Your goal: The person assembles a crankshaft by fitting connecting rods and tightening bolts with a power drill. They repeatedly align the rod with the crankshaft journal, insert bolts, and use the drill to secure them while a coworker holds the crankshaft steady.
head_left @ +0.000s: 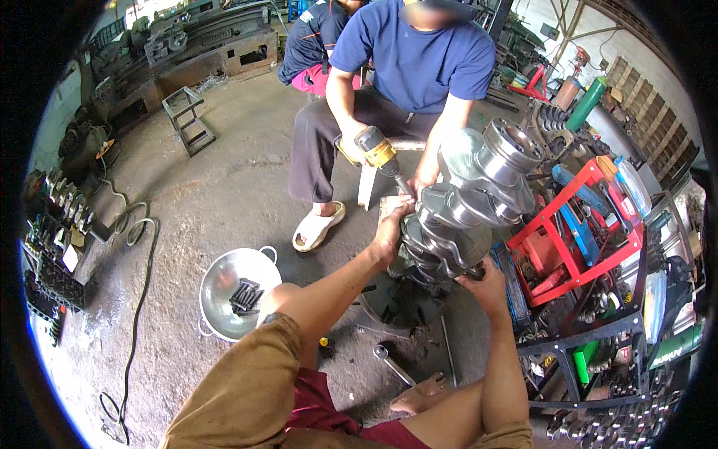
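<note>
A large shiny steel crankshaft (479, 196) stands upright, slightly tilted, in front of me. My left hand (390, 224) is closed against its left side, close to the tip of a yellow and black power drill (380, 156). My right hand (488, 286) grips the crankshaft's lower right side, with some fingers hidden behind it. A co-worker in a blue shirt (415, 56) sits opposite and holds the drill, the other hand beside the crankshaft. Under the crankshaft lies a dark round base (396, 305), partly covered.
A metal pan (213, 288) with several black bolts (245, 296) sits at left. A ratchet wrench (394, 365) lies near my bare foot. A red tool rack (572, 283) stands close on the right. A cable (142, 284) crosses the floor; a metal frame (187, 120) stands farther back.
</note>
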A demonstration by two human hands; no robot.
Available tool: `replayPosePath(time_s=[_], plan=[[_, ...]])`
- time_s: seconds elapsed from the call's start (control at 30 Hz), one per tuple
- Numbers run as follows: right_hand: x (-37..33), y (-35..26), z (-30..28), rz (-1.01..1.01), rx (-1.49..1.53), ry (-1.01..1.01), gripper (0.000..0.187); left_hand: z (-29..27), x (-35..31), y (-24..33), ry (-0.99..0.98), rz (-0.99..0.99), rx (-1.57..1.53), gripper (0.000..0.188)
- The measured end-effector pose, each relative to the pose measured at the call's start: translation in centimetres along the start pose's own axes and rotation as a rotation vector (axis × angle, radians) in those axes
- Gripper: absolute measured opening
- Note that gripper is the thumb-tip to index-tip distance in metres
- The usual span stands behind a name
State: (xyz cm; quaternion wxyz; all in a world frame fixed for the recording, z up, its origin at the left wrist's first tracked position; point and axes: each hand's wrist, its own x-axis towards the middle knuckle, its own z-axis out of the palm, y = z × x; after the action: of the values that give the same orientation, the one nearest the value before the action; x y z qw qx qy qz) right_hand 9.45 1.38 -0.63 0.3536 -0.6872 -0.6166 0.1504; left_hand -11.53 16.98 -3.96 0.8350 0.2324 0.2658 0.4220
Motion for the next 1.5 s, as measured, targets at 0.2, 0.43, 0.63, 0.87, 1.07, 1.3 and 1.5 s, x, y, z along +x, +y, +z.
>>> replayPosePath(time_s=[0.2, 0.43, 0.63, 0.87, 1.07, 1.3, 1.5], plan=[[0.7, -1.3, -0.5, -0.009, -0.006, -0.027, 0.039, 1.8, 0.9, -1.3, 0.197, 0.278, -0.222, 0.045], [0.1, -0.4, -1.3, -0.121, -0.053, 0.01, 0.04, 2.2, 0.6, -1.4, 0.339, 0.205, -0.163, 0.05], [-0.2, 1.5, -2.3, -0.072, -0.077, -0.065, 0.045, 1.5, 1.6, -1.4, 0.34, 0.195, -0.185, 0.055], [-5.2, 5.4, -7.9, 0.32, -0.084, -0.15, 0.046, 1.2, 1.3, -1.4, 0.277, 0.209, -0.142, 0.057], [-9.6, 2.9, -10.2, 0.312, -0.004, -0.123, 0.045, 1.3, 1.4, -1.3, 0.28, 0.218, -0.232, 0.055], [-9.2, -1.6, -10.0, 0.264, -0.003, -0.2, 0.041, 1.9, -0.3, -2.0, 0.259, 0.353, -0.237, 0.051], [-8.6, -2.0, -8.7, 0.175, 0.054, -0.245, 0.036, 0.7, 1.1, -1.2, 0.393, 0.362, -0.24, 0.054]])
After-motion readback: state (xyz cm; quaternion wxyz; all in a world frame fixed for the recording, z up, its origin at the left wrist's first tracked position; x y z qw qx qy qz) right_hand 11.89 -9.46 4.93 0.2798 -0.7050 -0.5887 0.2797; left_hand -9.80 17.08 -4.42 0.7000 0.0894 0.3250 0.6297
